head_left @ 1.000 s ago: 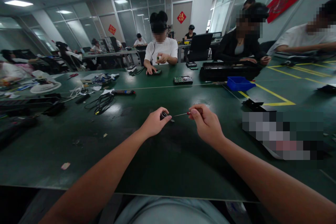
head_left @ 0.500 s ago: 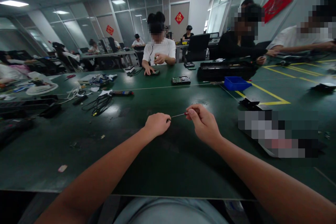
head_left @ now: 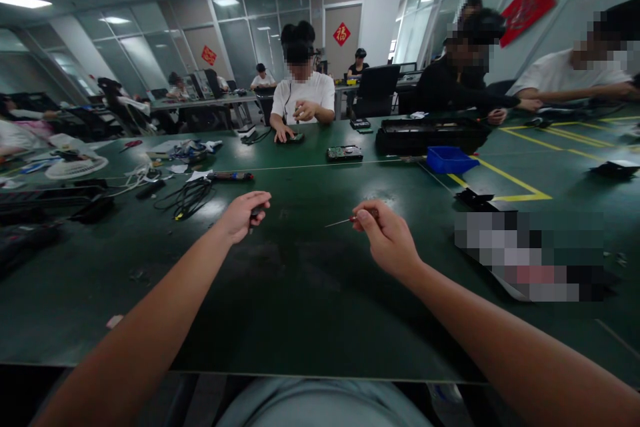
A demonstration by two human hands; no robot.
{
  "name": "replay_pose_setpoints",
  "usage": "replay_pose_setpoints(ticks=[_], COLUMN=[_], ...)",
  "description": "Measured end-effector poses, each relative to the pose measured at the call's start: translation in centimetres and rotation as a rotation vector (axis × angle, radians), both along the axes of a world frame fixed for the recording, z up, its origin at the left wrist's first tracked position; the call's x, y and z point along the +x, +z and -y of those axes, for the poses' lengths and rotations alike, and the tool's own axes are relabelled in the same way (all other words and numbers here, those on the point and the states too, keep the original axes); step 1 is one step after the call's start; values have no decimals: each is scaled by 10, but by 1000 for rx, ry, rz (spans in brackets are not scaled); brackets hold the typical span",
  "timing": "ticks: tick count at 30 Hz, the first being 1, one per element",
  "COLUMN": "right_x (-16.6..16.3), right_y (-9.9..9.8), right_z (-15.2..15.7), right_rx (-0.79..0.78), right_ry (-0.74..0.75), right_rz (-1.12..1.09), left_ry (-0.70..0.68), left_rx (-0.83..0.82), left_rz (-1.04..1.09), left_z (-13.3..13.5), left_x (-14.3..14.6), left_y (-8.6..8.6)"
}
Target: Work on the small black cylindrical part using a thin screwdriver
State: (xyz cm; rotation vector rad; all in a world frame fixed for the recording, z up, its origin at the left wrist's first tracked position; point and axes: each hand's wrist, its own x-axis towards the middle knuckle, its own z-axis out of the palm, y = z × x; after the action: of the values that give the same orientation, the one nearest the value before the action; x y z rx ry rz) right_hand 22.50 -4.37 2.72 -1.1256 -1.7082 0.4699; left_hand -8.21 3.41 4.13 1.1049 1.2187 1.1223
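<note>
My right hand (head_left: 387, 233) is closed round the handle of a thin screwdriver (head_left: 341, 221), whose bare metal shaft points left. A reddish collar shows where shaft meets handle. Off to the left, my left hand (head_left: 245, 215) has its fingers wrapped about a small dark piece (head_left: 257, 211), mostly covered by the fingers, its kind unclear. A wide gap lies between the screwdriver's tip and this piece. Both hands are above the dark green table (head_left: 300, 320).
A soldering-iron-like tool (head_left: 233, 177) with a black cable lies at left. Ahead sit a hard drive (head_left: 345, 153), a blue bin (head_left: 450, 160) and a long black casing (head_left: 430, 135). A co-worker (head_left: 303, 97) sits opposite. Clutter, including a white fan grille (head_left: 77, 167), fills the far left.
My left hand has moved left and slightly up with the small dark piece, away from the screwdriver's tip. My right hand has stayed nearly in place, still holding the screwdriver.
</note>
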Motion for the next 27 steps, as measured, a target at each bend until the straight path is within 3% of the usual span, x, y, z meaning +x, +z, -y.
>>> replay_pose_setpoints(ticks=[6, 22, 25, 27], right_x=[-1, -1, 0, 0], right_y=[0, -6, -6, -5], right_z=[0, -5, -5, -5], right_rx=[-12, -48, -47, -51], right_ry=[4, 2, 4, 3], right_rz=[7, 12, 18, 28], left_ry=[249, 940, 980, 1013], left_rx=[-41, 29, 47, -65], left_rz=[188, 277, 272, 224], left_z=[15, 69, 81, 91], left_x=[-68, -227, -251, -264], left_y=[11, 32, 32, 33])
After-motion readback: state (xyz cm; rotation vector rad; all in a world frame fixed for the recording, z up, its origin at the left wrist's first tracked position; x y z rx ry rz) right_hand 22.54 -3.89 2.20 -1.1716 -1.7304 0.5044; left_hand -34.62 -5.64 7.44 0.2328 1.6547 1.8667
